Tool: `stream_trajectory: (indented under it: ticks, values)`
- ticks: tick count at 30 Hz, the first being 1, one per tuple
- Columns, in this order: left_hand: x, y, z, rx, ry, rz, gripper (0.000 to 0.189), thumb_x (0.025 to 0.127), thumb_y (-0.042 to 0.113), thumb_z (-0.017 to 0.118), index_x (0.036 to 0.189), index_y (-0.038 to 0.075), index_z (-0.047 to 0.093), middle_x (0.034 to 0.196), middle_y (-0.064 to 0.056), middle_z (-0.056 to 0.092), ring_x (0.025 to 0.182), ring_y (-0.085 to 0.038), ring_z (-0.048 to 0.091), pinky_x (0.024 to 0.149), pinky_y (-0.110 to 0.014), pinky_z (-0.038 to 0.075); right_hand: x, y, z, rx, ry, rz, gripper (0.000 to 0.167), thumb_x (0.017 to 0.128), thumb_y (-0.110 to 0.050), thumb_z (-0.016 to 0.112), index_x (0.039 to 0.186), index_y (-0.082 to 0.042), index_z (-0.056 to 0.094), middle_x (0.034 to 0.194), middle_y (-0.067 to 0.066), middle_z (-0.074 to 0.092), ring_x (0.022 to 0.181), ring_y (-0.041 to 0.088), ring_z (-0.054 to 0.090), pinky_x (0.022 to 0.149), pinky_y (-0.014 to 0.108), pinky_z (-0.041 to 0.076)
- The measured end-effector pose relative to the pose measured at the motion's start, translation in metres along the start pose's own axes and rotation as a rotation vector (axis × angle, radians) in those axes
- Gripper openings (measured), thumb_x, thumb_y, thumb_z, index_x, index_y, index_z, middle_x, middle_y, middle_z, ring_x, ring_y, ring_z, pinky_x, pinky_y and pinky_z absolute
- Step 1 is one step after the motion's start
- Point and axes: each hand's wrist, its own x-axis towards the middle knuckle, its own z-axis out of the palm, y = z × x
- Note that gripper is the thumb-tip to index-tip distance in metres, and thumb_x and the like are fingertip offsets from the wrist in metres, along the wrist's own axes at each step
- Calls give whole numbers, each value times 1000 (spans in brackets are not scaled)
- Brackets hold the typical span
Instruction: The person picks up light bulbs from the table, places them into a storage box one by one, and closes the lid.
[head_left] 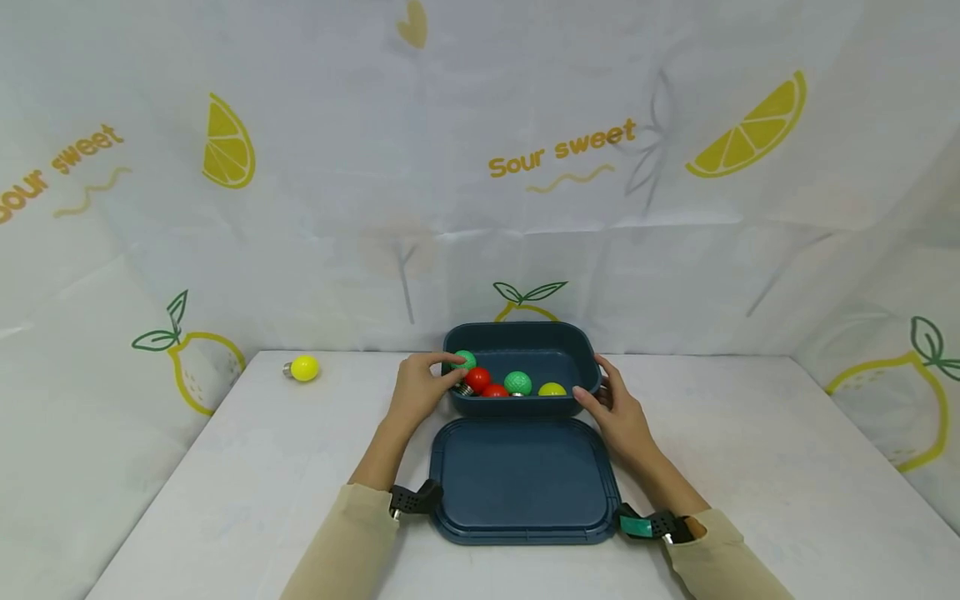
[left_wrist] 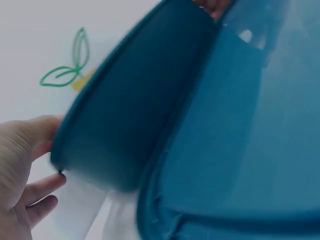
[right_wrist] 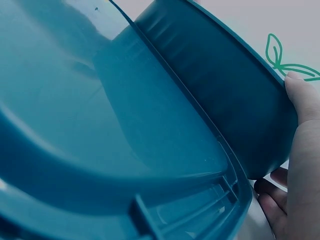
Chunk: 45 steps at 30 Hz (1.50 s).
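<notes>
A dark blue rectangular box (head_left: pixel 525 407) holds several small coloured light bulbs: two red bulbs (head_left: pixel 477 380), two green bulbs (head_left: pixel 517 383) and a yellow bulb (head_left: pixel 552 389). My left hand (head_left: pixel 418 392) grips the box's left end; two of its fingertips reach over the rim beside one green bulb. In the left wrist view other fingers (left_wrist: pixel 45 187) lie against the outer wall. My right hand (head_left: pixel 621 421) holds the right front corner, thumb on the rim and fingers around the side. A matching blue lid (head_left: pixel 525 475) lies flat in front, between my forearms.
Another yellow bulb (head_left: pixel 303 368) with a metal screw base lies on the white table (head_left: pixel 750 450) near its back left corner. Behind the table hangs a white curtain (head_left: pixel 337 208) printed with lemons. The box stands close to it at the back edge.
</notes>
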Motion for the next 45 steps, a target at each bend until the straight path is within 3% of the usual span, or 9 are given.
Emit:
stream_trajectory:
  ticks: [2, 5, 11, 18, 23, 28, 34, 41, 45]
  values:
    - [1, -2, -6, 0, 30, 8, 20, 89, 24, 78, 105, 13, 81, 118, -11, 75, 104, -26, 67, 78, -38, 55, 0, -1, 0, 1, 0, 0, 76, 102, -44, 57, 163, -22, 18, 151, 30, 47, 131, 45, 57, 108, 59, 47]
    - [3, -5, -17, -5, 103, 34, 20, 89, 25, 78, 104, 11, 80, 116, -12, 76, 118, -31, 67, 95, -51, 56, -1, -3, -1, -3, 0, 2, 75, 102, -44, 57, 162, -22, 18, 151, 30, 47, 131, 45, 57, 109, 59, 47]
    - [5, -12, -43, 35, 273, 97, 16, 89, 19, 78, 100, 8, 81, 112, -15, 77, 121, -35, 66, 108, -53, 49, -2, -4, -3, -6, 3, 3, 73, 103, -42, 56, 162, -21, 19, 150, 31, 47, 130, 46, 58, 108, 59, 47]
    - [4, -25, -75, 159, 368, 78, 19, 90, 17, 77, 106, 7, 78, 116, -14, 75, 122, -35, 62, 109, -50, 47, -2, -2, -3, -1, 7, 1, 75, 102, -44, 57, 162, -22, 19, 148, 31, 49, 128, 45, 59, 107, 60, 48]
    - [-1, -35, -95, 177, 440, 35, 25, 89, 14, 77, 112, 5, 75, 121, -18, 72, 127, -38, 57, 111, -52, 44, -1, -2, -2, -1, 5, 4, 74, 102, -44, 57, 162, -22, 19, 149, 30, 49, 129, 45, 59, 108, 59, 48]
    - [-7, -49, -111, 234, 445, -78, 34, 92, 17, 75, 124, 5, 70, 132, -20, 65, 131, -41, 52, 112, -56, 41, -1, -6, -2, -4, 3, 4, 73, 102, -43, 56, 162, -22, 19, 151, 31, 47, 130, 46, 58, 108, 59, 47]
    - [-15, -67, -119, 260, 390, -248, 56, 93, 20, 73, 143, 4, 54, 150, -23, 47, 142, -45, 37, 117, -58, 35, -1, -6, -2, -1, -6, 12, 75, 102, -45, 56, 163, -23, 18, 151, 31, 46, 132, 46, 56, 109, 60, 46]
    - [-16, -83, -116, 230, 356, -337, 69, 94, 22, 70, 152, 1, 39, 157, -27, 34, 148, -48, 28, 123, -59, 26, 0, -4, -2, 8, -5, 4, 74, 102, -44, 56, 162, -23, 18, 151, 31, 46, 131, 46, 57, 109, 60, 46]
    - [-16, -91, -112, 263, 306, -376, 67, 96, 24, 68, 151, -1, 40, 160, -28, 30, 149, -48, 25, 123, -59, 25, -1, -4, -2, 11, -2, 3, 74, 102, -43, 57, 162, -22, 19, 150, 30, 48, 131, 45, 57, 108, 60, 47]
